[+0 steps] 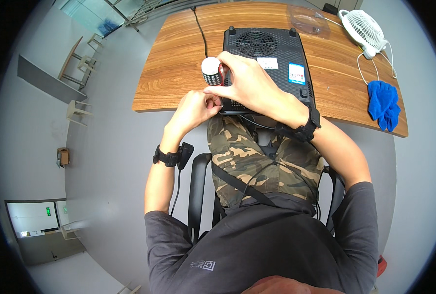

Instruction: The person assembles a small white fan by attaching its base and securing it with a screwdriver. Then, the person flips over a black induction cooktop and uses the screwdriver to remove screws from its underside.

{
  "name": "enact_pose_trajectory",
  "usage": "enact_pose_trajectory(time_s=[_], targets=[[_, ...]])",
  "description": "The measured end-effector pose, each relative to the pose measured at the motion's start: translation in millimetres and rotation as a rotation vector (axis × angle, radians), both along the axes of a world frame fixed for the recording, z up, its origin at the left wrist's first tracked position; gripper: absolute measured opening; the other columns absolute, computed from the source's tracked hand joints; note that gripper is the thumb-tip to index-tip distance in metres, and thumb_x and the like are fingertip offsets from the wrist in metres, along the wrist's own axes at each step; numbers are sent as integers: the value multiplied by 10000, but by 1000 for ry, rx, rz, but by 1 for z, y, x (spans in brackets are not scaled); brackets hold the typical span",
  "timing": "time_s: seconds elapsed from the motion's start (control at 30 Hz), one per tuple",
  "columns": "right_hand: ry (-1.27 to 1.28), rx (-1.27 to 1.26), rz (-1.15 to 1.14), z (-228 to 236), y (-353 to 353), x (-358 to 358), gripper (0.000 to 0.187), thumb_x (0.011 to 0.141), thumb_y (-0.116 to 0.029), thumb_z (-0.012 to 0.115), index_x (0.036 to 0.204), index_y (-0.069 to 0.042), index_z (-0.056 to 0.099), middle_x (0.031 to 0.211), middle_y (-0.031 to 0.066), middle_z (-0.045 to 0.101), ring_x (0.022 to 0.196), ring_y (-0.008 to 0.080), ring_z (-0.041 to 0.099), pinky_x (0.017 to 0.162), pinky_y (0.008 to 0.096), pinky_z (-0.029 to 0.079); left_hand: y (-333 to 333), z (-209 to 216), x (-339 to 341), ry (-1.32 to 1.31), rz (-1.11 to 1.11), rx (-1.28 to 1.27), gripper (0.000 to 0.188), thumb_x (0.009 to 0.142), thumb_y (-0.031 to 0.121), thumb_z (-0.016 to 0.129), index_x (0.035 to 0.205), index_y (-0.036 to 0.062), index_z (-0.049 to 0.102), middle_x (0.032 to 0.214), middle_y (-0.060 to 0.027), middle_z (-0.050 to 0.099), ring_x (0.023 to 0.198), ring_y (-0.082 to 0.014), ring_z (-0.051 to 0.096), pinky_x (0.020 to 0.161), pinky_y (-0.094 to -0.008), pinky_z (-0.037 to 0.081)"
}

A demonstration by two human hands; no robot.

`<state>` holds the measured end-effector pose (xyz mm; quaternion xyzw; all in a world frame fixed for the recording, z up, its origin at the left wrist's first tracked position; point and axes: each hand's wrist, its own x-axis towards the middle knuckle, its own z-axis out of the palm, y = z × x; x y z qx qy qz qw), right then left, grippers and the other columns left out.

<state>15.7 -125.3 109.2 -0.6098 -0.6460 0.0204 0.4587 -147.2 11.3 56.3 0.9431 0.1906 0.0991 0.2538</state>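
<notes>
A flat black appliance (272,61), with a round vent grille and corner feet facing up, lies at the table's near edge. It looks like an induction cooker turned upside down. Above its near left corner, my right hand (249,81) is closed around an upright red, black and white cylinder-shaped tool (213,73) with a white top. The tool's lower end is hidden behind my fingers. My left hand (198,108) is at that same corner, thumb and fingertips pinched together close to the edge. Whatever sits between those fingertips is too small to make out.
The wooden table (164,63) carries a black cord (200,29) at the far left and a clear plastic cover (308,22) at the back. On the right are a white fan (365,30) with its cable and a blue cloth (384,105) overhanging the edge.
</notes>
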Motion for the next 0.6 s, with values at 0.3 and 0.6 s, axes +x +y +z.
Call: enact_pose_trajectory(time_s=[0.3,0.6], targets=[[64,47,-22,-8,-1,0,446,822,-270,908,949,-10,568,754,85,619,662,179,604,612,340,512,-4,2,-3,33,-8,8,75,822,139,743,851,70,745,664,-83,651,647,-266,672,660,-398,531],[50,56,-13,4,-2,0,467,791,-256,912,959,15,571,802,160,652,721,307,683,652,406,551,-2,9,-3,10,-8,-6,82,821,130,741,867,62,738,686,-95,654,650,-285,666,655,-405,528]])
